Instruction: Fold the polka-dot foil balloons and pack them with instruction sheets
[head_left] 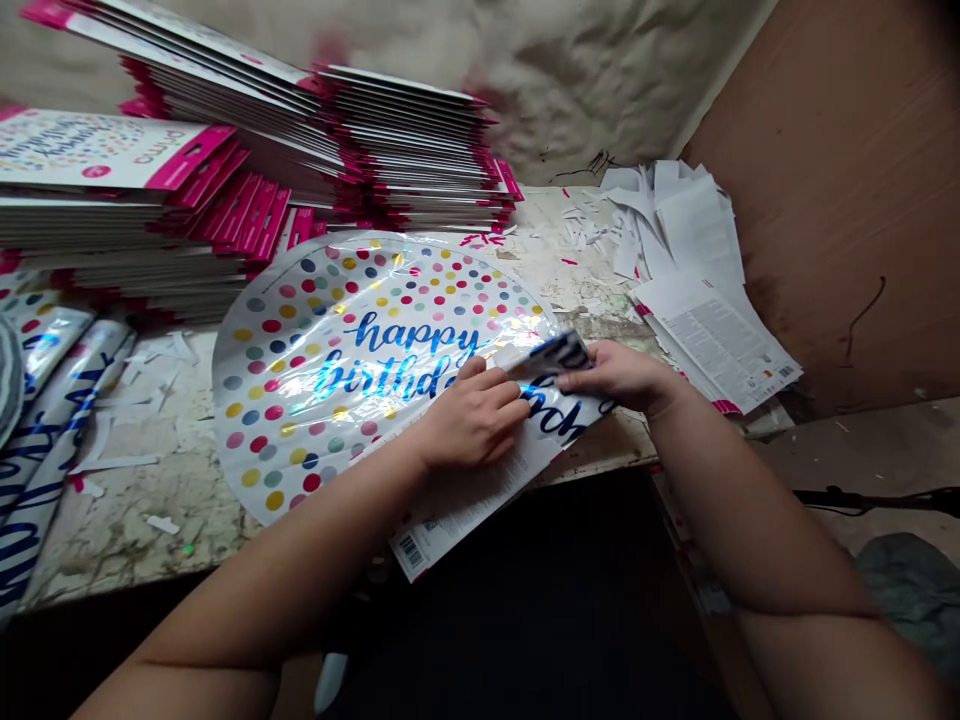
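A round dotted foil balloon with blue "happy birthday" lettering lies flat on the worktable. Over its front right part rests a printed card sleeve with a barcode at its lower corner. My left hand presses on the sleeve, fingers curled together; whether they grip its edge is hidden. At the sleeve's right end, my right hand pinches a folded foil balloon with dark blue lettering, part of which lies at the sleeve's opening.
Tall stacks of pink-edged packages stand at the back, with more packages at the left. Folded foil balloons lie at the far left. Printed cards and white paper strips lie at the right, beside a brown board.
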